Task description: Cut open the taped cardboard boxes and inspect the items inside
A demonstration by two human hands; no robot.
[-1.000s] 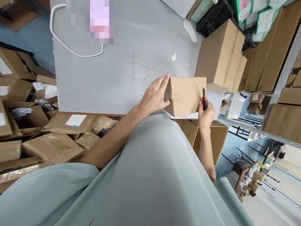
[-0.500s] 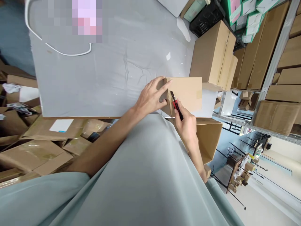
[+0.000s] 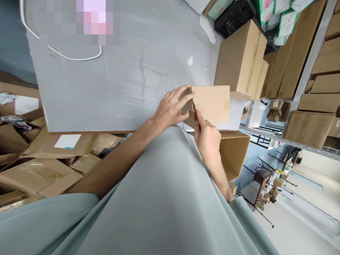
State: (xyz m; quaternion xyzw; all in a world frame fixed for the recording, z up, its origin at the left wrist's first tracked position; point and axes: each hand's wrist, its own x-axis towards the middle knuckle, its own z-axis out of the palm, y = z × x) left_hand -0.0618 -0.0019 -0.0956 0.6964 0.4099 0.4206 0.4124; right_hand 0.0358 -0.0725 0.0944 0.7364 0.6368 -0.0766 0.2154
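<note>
A small cardboard box [image 3: 211, 102] lies near the front edge of the grey-covered table [image 3: 106, 92]. My left hand [image 3: 171, 106] grips its left end, with the index finger reaching over the top edge and the thumb bent below. In my right hand [image 3: 208, 138] is a red and black utility knife [image 3: 196, 115], mostly covered by the fingers. Its blade end meets the box's upper left edge, close to my left fingertips; how deep the tip sits cannot be seen.
A larger cardboard carton [image 3: 236, 60] stands to the right, near a black plastic crate [image 3: 235, 19]. Below the table edge is an open carton [image 3: 233, 154]. Flattened and used boxes [image 3: 39, 173] pile up at left. A white cable [image 3: 77, 58] curves across the table's far left.
My right hand has turned, and the knife now stands steeper with its blade against the box edge. My left hand keeps its hold on the box.
</note>
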